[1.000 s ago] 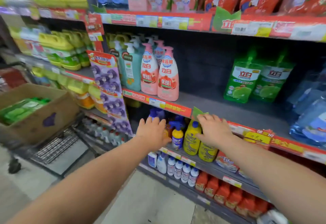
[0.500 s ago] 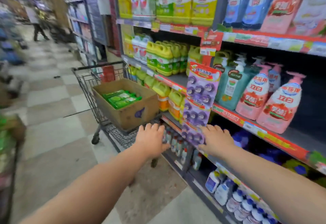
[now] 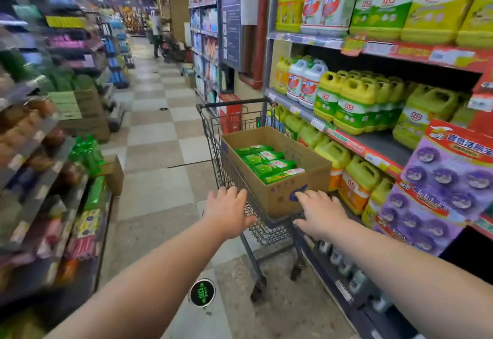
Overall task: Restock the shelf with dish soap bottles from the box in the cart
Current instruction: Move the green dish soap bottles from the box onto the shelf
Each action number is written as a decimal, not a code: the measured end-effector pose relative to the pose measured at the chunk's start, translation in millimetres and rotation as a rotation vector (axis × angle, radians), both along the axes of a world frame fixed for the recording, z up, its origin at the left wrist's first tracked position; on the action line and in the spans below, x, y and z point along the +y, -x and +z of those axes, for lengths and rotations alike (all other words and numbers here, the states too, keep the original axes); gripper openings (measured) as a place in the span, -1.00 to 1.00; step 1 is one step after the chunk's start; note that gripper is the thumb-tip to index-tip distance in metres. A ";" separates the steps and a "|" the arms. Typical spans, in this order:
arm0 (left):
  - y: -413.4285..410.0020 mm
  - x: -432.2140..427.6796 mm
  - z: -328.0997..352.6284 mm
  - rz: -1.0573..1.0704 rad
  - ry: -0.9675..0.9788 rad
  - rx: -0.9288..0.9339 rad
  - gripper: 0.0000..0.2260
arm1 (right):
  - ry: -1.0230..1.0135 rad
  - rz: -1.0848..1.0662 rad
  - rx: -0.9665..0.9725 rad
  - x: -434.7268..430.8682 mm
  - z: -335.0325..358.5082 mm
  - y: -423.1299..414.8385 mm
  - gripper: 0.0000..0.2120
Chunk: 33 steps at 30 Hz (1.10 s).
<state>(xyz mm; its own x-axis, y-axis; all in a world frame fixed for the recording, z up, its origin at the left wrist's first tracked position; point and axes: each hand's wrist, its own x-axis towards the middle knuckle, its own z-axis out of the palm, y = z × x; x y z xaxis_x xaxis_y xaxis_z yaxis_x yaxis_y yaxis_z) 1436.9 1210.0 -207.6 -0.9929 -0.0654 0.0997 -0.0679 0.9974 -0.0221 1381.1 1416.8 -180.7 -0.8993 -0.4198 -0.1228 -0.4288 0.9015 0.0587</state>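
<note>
A brown cardboard box [image 3: 293, 186] sits in a metal shopping cart [image 3: 213, 136] beside the shelf. Several green dish soap packs [image 3: 266, 164] lie flat inside the box. My left hand [image 3: 226, 212] hovers with fingers apart at the cart's near left rim, holding nothing. My right hand [image 3: 321, 213] reaches with spread fingers to the box's near right corner, at or just touching the cardboard. The shelf [image 3: 354, 149] on the right holds yellow and green dish soap jugs [image 3: 352, 106].
A purple hanging strip of toilet cleaner cards [image 3: 437, 192] juts out from the shelf at right. Shelves and a carton with green bottles [image 3: 106, 170] line the left side of the aisle. A person [image 3: 156, 35] stands far down the tiled aisle.
My view has swung left from the shelf with pump bottles to the cart. Both hands have left the lower shelf and now reach toward the cart and box.
</note>
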 end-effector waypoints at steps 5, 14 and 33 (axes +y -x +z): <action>39.9 -47.3 -10.7 0.040 -0.009 -0.033 -0.39 | -0.015 0.053 -0.046 -50.4 -10.9 57.7 -0.33; 195.1 -109.8 -7.9 0.051 0.036 -0.049 -0.33 | -0.002 0.089 -0.067 -120.9 -35.7 215.0 -0.32; 475.2 -82.0 -84.4 -0.370 0.046 -0.323 -0.32 | -0.011 -0.350 -0.223 -79.5 -89.1 413.5 -0.37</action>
<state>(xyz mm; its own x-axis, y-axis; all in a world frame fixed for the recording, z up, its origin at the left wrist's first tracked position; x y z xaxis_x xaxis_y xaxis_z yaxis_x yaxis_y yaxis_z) 961.7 1128.1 -292.0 -0.9292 0.2949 -0.2229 0.3085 0.9508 -0.0281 967.6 1337.3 -269.9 -0.9383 -0.0909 -0.3337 -0.0998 0.9950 0.0095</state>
